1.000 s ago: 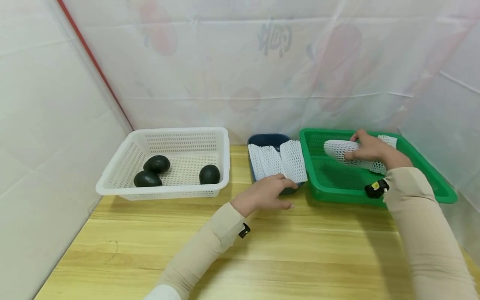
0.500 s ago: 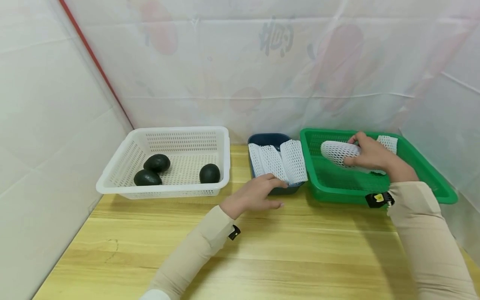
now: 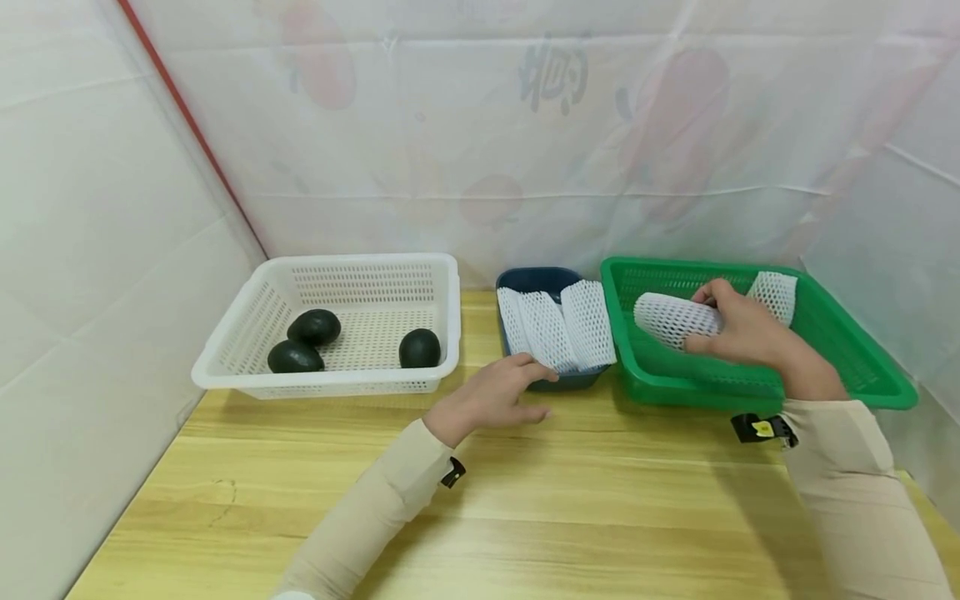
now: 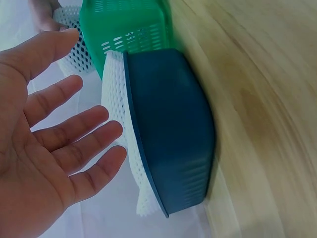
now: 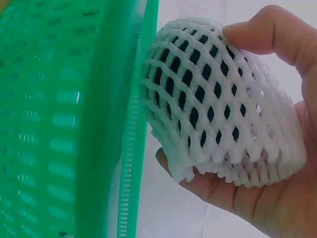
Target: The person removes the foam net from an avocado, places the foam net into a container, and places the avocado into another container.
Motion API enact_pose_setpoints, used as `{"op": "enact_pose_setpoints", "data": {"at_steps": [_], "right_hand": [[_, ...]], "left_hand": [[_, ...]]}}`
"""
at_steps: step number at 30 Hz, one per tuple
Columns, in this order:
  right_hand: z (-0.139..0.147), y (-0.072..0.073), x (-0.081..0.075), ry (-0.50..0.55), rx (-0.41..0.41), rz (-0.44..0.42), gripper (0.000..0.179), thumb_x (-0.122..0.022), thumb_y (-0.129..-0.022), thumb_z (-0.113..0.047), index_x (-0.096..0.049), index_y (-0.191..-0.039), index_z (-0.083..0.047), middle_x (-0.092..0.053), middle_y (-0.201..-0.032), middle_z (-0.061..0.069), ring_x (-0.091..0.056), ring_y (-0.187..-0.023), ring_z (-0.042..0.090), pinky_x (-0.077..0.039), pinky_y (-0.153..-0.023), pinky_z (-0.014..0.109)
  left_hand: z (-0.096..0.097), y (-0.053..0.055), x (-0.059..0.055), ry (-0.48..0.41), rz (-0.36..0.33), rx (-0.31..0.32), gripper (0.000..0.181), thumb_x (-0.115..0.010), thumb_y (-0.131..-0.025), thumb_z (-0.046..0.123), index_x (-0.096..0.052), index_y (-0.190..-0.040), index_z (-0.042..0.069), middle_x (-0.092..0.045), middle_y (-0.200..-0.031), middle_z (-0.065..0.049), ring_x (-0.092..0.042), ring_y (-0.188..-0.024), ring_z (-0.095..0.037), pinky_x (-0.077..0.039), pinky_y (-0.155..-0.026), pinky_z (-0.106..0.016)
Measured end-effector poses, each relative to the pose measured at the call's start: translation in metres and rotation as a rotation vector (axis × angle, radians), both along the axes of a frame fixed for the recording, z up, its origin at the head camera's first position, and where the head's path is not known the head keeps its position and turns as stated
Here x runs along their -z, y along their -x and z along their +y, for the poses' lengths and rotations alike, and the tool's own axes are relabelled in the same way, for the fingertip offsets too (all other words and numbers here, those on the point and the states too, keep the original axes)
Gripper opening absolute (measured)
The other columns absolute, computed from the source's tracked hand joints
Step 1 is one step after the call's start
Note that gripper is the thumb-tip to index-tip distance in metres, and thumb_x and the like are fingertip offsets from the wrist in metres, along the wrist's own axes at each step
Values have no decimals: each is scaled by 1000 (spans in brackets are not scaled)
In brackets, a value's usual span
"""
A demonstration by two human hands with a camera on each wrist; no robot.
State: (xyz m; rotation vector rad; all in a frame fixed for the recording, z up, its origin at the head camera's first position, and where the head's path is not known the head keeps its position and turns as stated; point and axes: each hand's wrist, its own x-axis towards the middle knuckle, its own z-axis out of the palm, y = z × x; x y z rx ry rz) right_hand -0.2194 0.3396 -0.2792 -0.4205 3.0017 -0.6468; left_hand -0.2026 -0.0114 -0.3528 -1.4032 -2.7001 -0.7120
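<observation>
My right hand point(image 3: 742, 329) pinches a white foam net sleeve point(image 5: 213, 94) between thumb and fingers, over the green basket point(image 3: 637, 379). Dark skin shows through the sleeve's mesh, like that of an avocado point(image 5: 200, 94). In the right wrist view the wrapped fruit is close beside the basket's rim. My left hand point(image 3: 491, 392) hovers with fingers spread just in front of the dark blue bin point(image 3: 573, 382), holding nothing. Several flat foam net sleeves point(image 3: 551, 329) lie in that bin, some hanging over its front edge. Another foam net piece point(image 3: 774, 296) sits at the green basket's back right.
A white basket point(image 3: 322, 382) at the left holds two dark avocados point(image 3: 296, 356) together and a single dark avocado point(image 3: 419, 348) near its right wall. All the containers stand on a wooden table point(image 3: 525, 517), against a pale printed curtain point(image 3: 420, 150).
My right hand has moved toward me with the wrapped avocado, which shifts slightly left and lower. The left hand has drawn back leftward from the blue bin.
</observation>
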Motion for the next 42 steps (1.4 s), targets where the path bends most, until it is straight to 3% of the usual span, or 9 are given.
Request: {"op": "enact_pose_setpoints", "data": {"at_steps": [8, 20, 27, 35, 42], "right_hand": [[-18, -14, 0, 14, -73, 60, 56, -72, -80, -19, -35, -117, 1, -53, -102, 23, -54, -76, 27, -43, -59, 38], [-36, -24, 7, 23, -118, 166, 54, -75, -76, -16, -38, -112, -2, -55, -95, 18, -54, -75, 25, -44, -61, 39], [-46, -27, 12, 41, -192, 250, 52, -77, -72, -12, -40, -108, -3, -53, -91, 13, -52, -72, 21, -44, -57, 35], [-53, -32, 11, 48, -220, 320, 54, -79, -68, -11, -41, -106, -3, -52, -90, 10, -51, -72, 19, -44, -56, 34], [-66, -38, 11, 84, -249, 324, 54, -80, -67, -11, -42, -104, -5, -53, -89, 9, -51, -72, 18, -45, -55, 31]], "left_hand": [[-12, -4, 4, 11, -31, -42, 44, -68, -85, 34, -60, -121, 9, -55, -119, -1, -52, -105, -13, -43, -87, -26], [-26, -4, 6, 8, -27, -65, 45, -69, -83, 33, -61, -120, 8, -57, -118, -3, -53, -106, -16, -43, -87, -28], [-37, -6, 8, 26, -28, -90, 45, -69, -84, 34, -60, -120, 9, -57, -113, -4, -55, -100, -17, -46, -83, -31], [-46, -7, 11, 21, -46, -92, 44, -69, -84, 32, -60, -120, 9, -57, -116, -5, -54, -106, -19, -44, -87, -33], [-51, -8, 12, 16, -23, -67, 43, -68, -84, 33, -61, -119, 9, -59, -114, -4, -54, -105, -18, -44, -87, -32]]}}
